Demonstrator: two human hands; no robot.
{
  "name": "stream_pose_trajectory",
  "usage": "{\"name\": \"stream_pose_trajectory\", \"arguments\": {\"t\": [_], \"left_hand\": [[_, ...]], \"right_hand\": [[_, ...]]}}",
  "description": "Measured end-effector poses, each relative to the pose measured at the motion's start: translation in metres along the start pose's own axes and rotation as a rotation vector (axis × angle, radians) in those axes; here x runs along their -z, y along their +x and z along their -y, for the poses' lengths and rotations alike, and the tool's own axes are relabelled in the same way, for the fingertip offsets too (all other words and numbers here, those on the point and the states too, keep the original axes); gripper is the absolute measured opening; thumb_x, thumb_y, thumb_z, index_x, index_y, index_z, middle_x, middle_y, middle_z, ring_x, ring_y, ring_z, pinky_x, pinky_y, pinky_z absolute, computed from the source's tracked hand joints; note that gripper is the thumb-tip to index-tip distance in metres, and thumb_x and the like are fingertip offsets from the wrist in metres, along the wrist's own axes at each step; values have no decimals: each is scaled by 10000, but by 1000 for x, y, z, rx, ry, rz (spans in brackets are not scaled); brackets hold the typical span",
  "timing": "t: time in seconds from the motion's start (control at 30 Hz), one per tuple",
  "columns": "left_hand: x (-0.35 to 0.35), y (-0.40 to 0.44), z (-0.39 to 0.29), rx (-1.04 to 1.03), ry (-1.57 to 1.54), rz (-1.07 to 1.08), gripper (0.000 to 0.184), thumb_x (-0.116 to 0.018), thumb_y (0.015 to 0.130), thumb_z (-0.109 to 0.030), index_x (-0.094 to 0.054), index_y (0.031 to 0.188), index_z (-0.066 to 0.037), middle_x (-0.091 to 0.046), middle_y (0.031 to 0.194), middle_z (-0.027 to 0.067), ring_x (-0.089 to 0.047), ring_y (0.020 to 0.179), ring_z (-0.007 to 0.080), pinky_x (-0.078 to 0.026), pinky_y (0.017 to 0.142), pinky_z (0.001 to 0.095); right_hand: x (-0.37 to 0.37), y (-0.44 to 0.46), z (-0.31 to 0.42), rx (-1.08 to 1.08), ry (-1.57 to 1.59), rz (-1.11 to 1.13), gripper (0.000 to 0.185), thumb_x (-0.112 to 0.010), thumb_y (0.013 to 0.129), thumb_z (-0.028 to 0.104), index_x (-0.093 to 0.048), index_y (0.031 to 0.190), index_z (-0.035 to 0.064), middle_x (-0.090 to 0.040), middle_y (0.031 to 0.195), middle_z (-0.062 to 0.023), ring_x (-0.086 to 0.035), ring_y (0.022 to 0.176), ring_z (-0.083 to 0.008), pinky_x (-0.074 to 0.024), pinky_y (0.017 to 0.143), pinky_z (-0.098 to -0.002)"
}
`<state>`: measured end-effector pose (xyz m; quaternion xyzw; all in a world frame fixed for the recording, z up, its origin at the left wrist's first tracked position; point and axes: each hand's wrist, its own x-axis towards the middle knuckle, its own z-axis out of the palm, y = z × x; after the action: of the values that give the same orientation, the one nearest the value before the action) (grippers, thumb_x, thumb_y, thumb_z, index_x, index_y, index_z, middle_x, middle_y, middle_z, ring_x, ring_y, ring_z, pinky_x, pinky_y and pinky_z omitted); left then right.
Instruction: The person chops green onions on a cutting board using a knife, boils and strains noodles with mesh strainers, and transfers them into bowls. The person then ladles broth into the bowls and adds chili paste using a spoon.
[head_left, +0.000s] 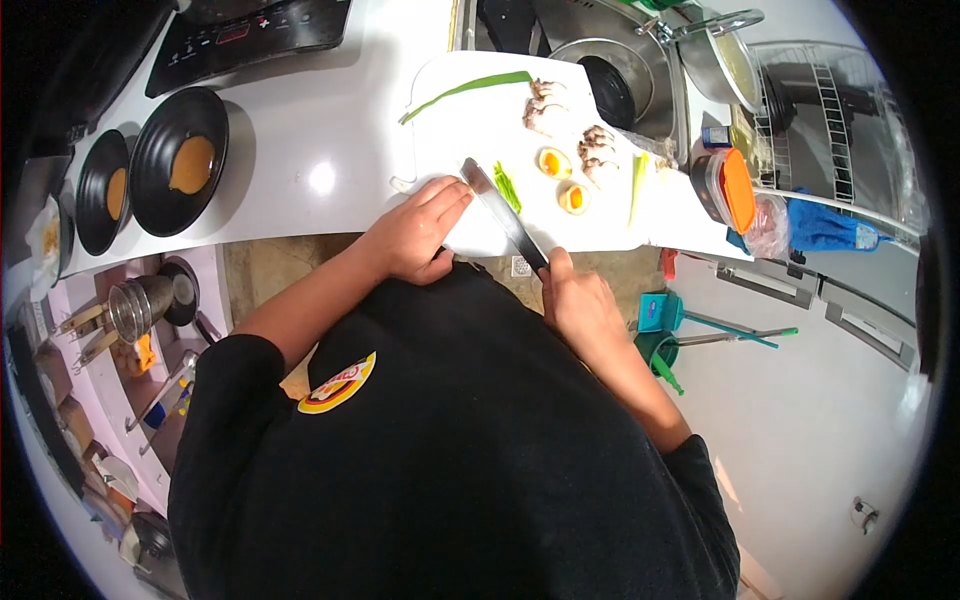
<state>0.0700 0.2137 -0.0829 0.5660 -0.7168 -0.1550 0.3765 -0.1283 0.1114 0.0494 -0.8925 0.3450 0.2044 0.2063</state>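
Note:
My right hand [580,302] grips the handle of a knife [510,222], whose blade slants up and left across the white cutting board [450,100]. Beside the blade's tip, my left hand [425,228] rests at the board's near edge with its fingers pressed together; whatever is under the fingertips is hidden. Chopped green onion [507,188] lies just right of the blade. Two egg halves with orange yolks, an upper egg half [554,163] and a lower egg half [574,199], sit farther right. Sliced meat [545,108] and a long green onion leaf [465,95] lie toward the back.
Two black bowls with brown liquid stand left, a larger bowl [150,205] and a smaller bowl [90,225]. An induction cooktop [250,45] is behind them. Back right are a sink [665,60], a pot [735,75] and an orange-lidded container [738,190].

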Motion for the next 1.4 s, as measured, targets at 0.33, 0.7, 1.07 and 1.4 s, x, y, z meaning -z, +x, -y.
{"name": "stream_pose_trajectory", "arguments": {"t": [0.33, 0.7, 1.07, 1.4], "left_hand": [[5, 1, -5, 7, 32, 61, 690, -579, 615, -206, -414, 1182, 150, -424, 1208, 279, -389, 1147, 423, -307, 1021, 443], [18, -12, -18, 95, 5, -430, 297, -539, 629, 21, -576, 922, -19, -573, 882, 133, -542, 808, 313, -449, 727, 378], [65, 42, -54, 129, 23, -700, 226, -595, 742, -93, -618, 958, -30, -543, 860, 113, -505, 781, 223, -429, 699, 307], [-5, 81, -101, 115, 412, -84, 466, -553, 781, -470, -587, 1177, -228, -334, 1385, 92, -291, 1251, 337, -190, 931, 641]], "right_hand": [[-26, 56, 14, 60, 142, -207, 186, -446, 883, 150, -427, 910, -33, -571, 677, -309, -578, 688, -482, -458, 646, -542], [-23, 47, 7, 150, 371, -185, 210, -454, 891, 161, -457, 896, -49, -573, 706, -305, -572, 733, -480, -455, 700, -527], [16, -9, -26, 65, 393, -295, 207, -548, 706, 95, -483, 901, 69, -582, 627, -187, -593, 662, -399, -458, 634, -488], [-10, 0, -38, 122, -61, -703, 271, -623, 616, 50, -485, 842, 110, -602, 686, -54, -595, 611, -293, -452, 534, -390]]}}
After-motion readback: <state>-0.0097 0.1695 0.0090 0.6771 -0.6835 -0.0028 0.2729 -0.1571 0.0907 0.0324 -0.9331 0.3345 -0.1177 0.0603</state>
